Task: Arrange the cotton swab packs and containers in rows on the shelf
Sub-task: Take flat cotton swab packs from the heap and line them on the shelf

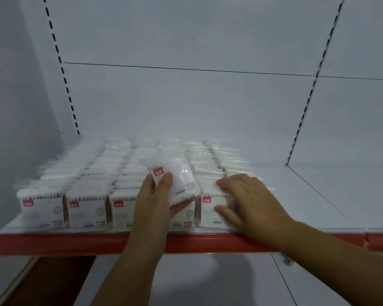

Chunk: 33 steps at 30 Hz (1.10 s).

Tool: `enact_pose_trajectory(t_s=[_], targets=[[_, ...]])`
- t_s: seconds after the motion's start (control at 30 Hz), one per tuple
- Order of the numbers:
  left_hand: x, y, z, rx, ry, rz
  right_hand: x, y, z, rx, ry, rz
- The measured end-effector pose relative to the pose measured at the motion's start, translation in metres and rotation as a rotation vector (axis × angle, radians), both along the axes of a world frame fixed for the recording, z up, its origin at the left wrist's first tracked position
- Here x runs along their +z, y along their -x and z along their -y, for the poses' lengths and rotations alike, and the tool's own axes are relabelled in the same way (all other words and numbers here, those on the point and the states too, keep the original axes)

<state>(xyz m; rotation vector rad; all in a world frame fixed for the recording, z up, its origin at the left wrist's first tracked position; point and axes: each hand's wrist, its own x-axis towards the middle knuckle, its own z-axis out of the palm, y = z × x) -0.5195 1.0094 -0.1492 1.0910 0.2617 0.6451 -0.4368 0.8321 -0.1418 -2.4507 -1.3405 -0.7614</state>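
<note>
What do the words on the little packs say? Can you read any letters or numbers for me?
Nothing here can be read for sure.
Pink square on the held pack in the left hand: white marks, too blurred to read.
Pink squares on the front packs: the same, too blurred.
Grey print lower on the packs: too small to read.
Red shelf edge: no writing.

Rows of swab packs (86,208) on left part of shelf (307,195), held pack (177,182) above the front row
</note>
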Motion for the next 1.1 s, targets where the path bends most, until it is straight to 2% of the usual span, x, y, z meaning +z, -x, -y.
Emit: enact_pose_trajectory(t_s=[0.13,0.4,0.6,0.63,0.73,0.77,0.8,0.9,0.97,1.03,1.1], targets=[[0.0,0.0,-0.002,-0.008,-0.01,-0.03,-0.006,-0.005,0.004,-0.041,0.142,-0.108],[0.003,0.004,-0.003,-0.023,-0.019,-0.045,-0.014,-0.005,-0.008,-0.061,0.067,-0.045],[0.013,0.012,0.004,-0.145,0.033,-0.006,-0.017,-0.001,-0.001,-0.024,0.162,0.002],[0.014,0.014,0.006,-0.192,0.024,0.005,-0.007,-0.003,0.002,-0.003,0.092,-0.059],[0.019,0.013,0.016,-0.321,-0.1,-0.017,0.036,0.0,0.01,0.078,-0.396,-0.363],[0.023,0.011,0.022,-0.36,-0.156,-0.037,0.051,0.003,0.012,0.147,-0.464,-0.464],[0.028,0.008,0.029,-0.402,-0.217,-0.053,0.063,0.005,0.013,0.185,-0.429,-0.521],[0.04,-0.005,0.043,-0.486,-0.558,-0.069,0.081,0.001,0.025,0.145,-0.26,-0.447],[0.042,-0.013,0.039,-0.35,-0.898,-0.069,0.08,-0.01,0.043,0.073,-0.298,-0.424],[0.045,-0.019,0.032,-0.184,-1.312,-0.086,0.068,-0.018,0.059,-0.018,-0.253,-0.491],[0.039,-0.029,0.027,-0.199,-1.746,-0.255,0.046,-0.021,0.065,-0.088,-0.097,-0.488]])
